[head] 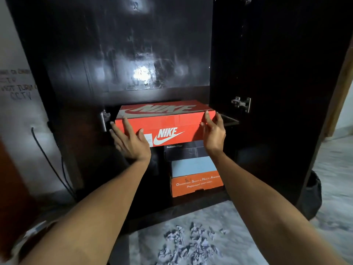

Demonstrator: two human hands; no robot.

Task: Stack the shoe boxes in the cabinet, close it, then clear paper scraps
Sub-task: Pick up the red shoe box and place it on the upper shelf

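— Fingers (125, 124) of our left hand (131, 144) and right hand (214, 133): how set?
— Straight, apart, flat against the Nike box (166, 121), which lies between them atop the stack in the cabinet (267, 92), long axis spanning hand to hand.

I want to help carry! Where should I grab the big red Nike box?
Probably by its two short ends, one hand from each side, as the left hand and right hand do on the red Nike box. It is wide and flat-sided, too broad for one hand's fingers.
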